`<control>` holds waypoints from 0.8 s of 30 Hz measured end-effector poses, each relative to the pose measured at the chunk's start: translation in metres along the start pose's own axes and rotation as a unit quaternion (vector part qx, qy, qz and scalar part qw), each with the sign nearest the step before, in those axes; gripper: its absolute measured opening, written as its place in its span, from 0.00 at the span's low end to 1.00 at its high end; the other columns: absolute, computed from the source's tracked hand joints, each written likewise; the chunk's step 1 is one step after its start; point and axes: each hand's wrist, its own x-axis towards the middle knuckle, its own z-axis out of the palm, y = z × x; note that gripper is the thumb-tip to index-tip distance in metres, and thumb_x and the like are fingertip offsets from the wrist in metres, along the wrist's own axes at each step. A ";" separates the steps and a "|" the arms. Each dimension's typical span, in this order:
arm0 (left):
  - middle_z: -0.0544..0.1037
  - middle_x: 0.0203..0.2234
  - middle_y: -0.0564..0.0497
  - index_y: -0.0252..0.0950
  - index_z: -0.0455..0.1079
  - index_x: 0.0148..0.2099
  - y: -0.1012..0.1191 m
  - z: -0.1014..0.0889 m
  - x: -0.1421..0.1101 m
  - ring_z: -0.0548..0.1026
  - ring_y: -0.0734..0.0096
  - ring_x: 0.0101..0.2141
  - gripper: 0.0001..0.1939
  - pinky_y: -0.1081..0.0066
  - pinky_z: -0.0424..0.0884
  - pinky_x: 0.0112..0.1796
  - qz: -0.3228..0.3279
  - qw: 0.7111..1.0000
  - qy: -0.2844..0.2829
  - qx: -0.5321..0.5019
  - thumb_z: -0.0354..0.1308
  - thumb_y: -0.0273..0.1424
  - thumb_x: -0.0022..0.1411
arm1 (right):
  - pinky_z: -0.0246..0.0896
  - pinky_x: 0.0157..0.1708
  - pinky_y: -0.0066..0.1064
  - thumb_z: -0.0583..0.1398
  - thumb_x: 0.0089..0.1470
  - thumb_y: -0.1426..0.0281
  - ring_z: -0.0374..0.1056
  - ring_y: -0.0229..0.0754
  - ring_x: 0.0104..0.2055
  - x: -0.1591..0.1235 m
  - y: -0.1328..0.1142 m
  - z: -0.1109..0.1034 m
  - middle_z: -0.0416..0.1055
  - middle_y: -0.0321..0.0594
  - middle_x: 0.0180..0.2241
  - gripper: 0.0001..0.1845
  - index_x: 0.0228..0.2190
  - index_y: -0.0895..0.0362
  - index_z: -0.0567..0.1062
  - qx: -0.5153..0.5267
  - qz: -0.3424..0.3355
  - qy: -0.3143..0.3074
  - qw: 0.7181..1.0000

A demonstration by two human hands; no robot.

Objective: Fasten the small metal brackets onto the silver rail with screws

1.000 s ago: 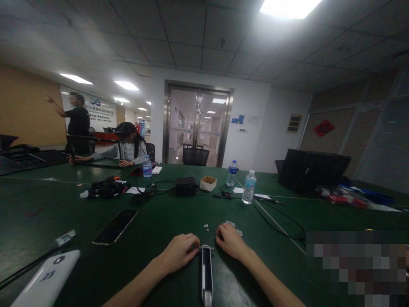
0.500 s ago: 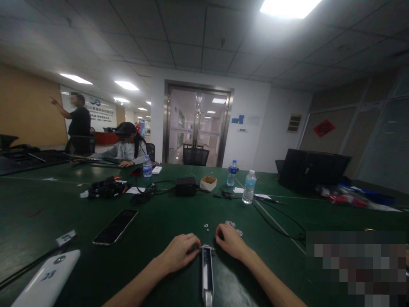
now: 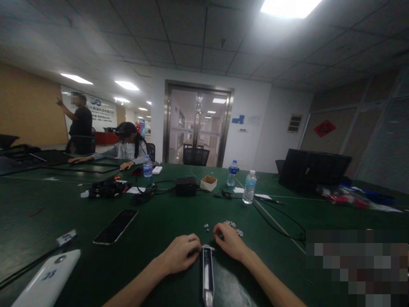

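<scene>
A long, narrow metal frame (image 3: 212, 273) with a dark slot along it lies lengthwise before me, a short pin crossing its far end. Close against that end on the left is my left hand (image 3: 179, 255), its fingers bent and drawn together at the pin's side. What they hold, if anything, is hidden. My right hand (image 3: 230, 241) rests on the other side, slightly apart from the frame, with fingers curled down and their tips out of sight. Small metal nuts (image 3: 206, 226) lie beyond the frame. Several flat metal pieces (image 3: 239, 233) sit behind my right hand, partly covered.
On the green table (image 3: 159, 217) a phone (image 3: 115, 227) and a white device (image 3: 47, 279) lie to the left. Farther back are a black box (image 3: 185, 186), a small open carton (image 3: 208, 183), cables and water bottles (image 3: 249, 187). A person (image 3: 128, 147) sits across.
My right hand has shifted slightly left. My left fingers have moved a little, and the pin's left end no longer shows. Across the table, the seated person's arm has reached farther left.
</scene>
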 end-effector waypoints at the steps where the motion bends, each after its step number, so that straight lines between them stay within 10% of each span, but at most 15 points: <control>1: 0.73 0.44 0.52 0.40 0.69 0.44 0.001 -0.001 0.000 0.73 0.68 0.40 0.09 0.72 0.68 0.41 0.004 1.000 0.000 -0.002 0.53 0.25 0.62 | 0.61 0.40 0.32 0.56 0.54 0.78 0.67 0.42 0.38 0.000 0.000 0.001 0.72 0.39 0.33 0.07 0.33 0.56 0.71 0.005 -0.004 -0.001 1.000; 24: 0.75 0.41 0.50 0.38 0.67 0.44 -0.002 0.010 0.004 0.72 0.68 0.38 0.06 0.70 0.66 0.39 -0.004 0.997 0.076 0.012 0.51 0.30 0.68 | 0.62 0.39 0.29 0.60 0.52 0.79 0.68 0.39 0.38 -0.010 -0.046 -0.008 0.71 0.36 0.33 0.07 0.31 0.55 0.74 0.133 -0.085 -0.034 0.987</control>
